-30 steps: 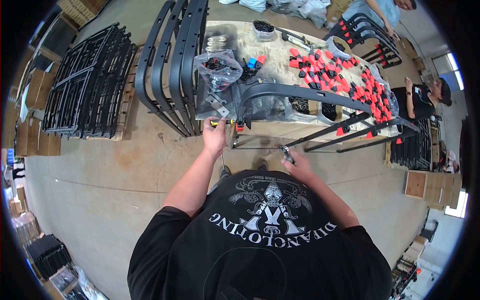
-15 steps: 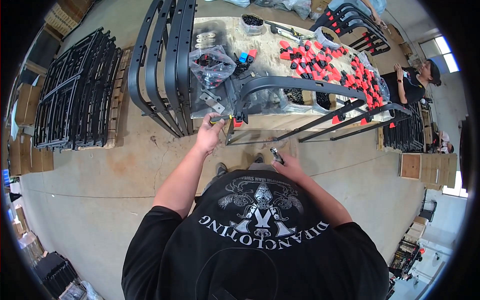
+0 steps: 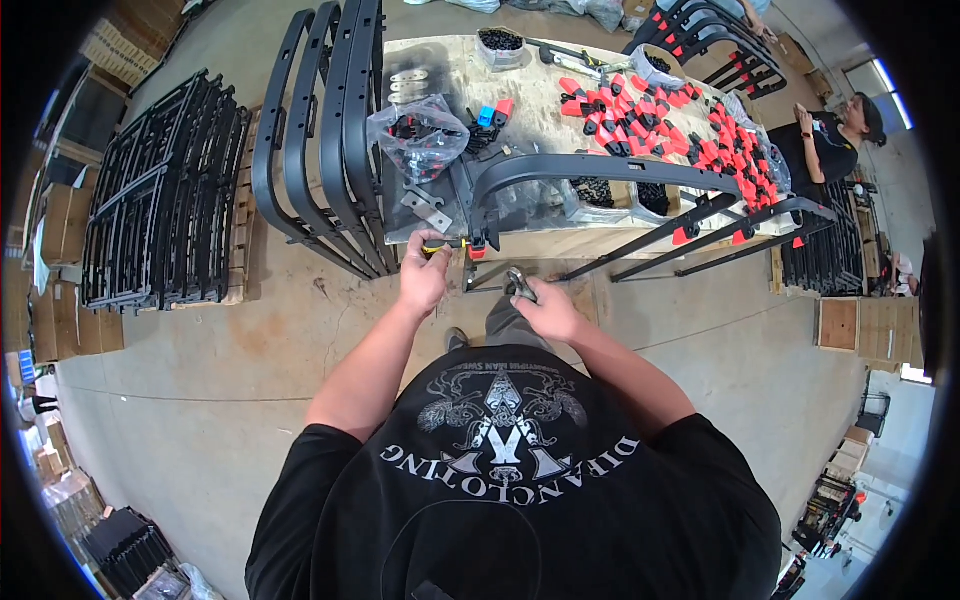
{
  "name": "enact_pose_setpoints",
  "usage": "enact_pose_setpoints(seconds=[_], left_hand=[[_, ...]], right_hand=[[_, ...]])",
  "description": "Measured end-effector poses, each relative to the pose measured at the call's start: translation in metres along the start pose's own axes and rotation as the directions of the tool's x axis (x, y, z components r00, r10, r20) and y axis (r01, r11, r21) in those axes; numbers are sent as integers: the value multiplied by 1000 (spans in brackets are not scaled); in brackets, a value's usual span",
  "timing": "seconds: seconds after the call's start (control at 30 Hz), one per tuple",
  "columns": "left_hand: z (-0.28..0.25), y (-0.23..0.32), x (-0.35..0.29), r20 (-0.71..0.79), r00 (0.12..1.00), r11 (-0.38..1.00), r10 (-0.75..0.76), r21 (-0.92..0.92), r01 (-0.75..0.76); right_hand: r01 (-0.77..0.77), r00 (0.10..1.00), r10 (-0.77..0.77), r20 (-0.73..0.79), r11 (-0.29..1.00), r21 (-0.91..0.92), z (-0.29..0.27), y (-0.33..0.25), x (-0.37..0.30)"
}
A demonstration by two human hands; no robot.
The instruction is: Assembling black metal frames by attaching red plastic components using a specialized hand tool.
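Note:
My left hand point(image 3: 424, 280) is closed round the yellow-and-black handle of a screwdriver point(image 3: 436, 247). The tool points right, at a red plastic piece point(image 3: 477, 252) on the end of a black metal frame point(image 3: 600, 165). That frame lies along the table's near edge, its bars reaching out to the right. Lower and to the right, my right hand point(image 3: 548, 309) grips a ratchet wrench point(image 3: 517, 282), metal head up, held apart from the frame. Flat metal plates point(image 3: 427, 209) and a clear plastic bag of dark parts point(image 3: 420, 140) lie on the table beyond my left hand.
On the worktable point(image 3: 545, 95) are heaped red-and-black plastic pieces point(image 3: 625, 115) and a tub of small black parts point(image 3: 500, 45). Curved black frames point(image 3: 340, 140) lean at the table's left. Stacked frames point(image 3: 165, 200) sit on a pallet farther left. Another person point(image 3: 825, 150) is at the right.
My right hand has moved up and left with the ratchet wrench, closer to the frame end. My left hand keeps the screwdriver at the red piece. A leg has stepped forward.

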State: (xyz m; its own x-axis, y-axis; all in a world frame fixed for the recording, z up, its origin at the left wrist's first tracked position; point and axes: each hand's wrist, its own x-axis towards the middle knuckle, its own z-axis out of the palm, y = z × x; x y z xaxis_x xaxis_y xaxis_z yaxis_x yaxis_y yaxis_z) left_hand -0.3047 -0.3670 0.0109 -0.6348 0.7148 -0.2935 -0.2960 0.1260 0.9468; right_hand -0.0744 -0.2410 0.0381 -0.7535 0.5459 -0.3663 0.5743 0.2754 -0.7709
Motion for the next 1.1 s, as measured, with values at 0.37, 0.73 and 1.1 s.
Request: enact_pose_setpoints(seconds=[0.37, 0.73, 1.1], left_hand=[[5, -7, 6, -111, 991, 995, 70, -57, -77], [11, -4, -4, -150, 989, 983, 14, -179, -41], [-4, -18, 11, -112, 993, 990, 36, -130, -50]], right_hand=[[-5, 1000, 5, 6, 1000, -5, -9, 27, -7], [-84, 995, 85, -44, 996, 21, -21, 35, -24], [-39, 998, 43, -55, 997, 69, -24, 56, -36]])
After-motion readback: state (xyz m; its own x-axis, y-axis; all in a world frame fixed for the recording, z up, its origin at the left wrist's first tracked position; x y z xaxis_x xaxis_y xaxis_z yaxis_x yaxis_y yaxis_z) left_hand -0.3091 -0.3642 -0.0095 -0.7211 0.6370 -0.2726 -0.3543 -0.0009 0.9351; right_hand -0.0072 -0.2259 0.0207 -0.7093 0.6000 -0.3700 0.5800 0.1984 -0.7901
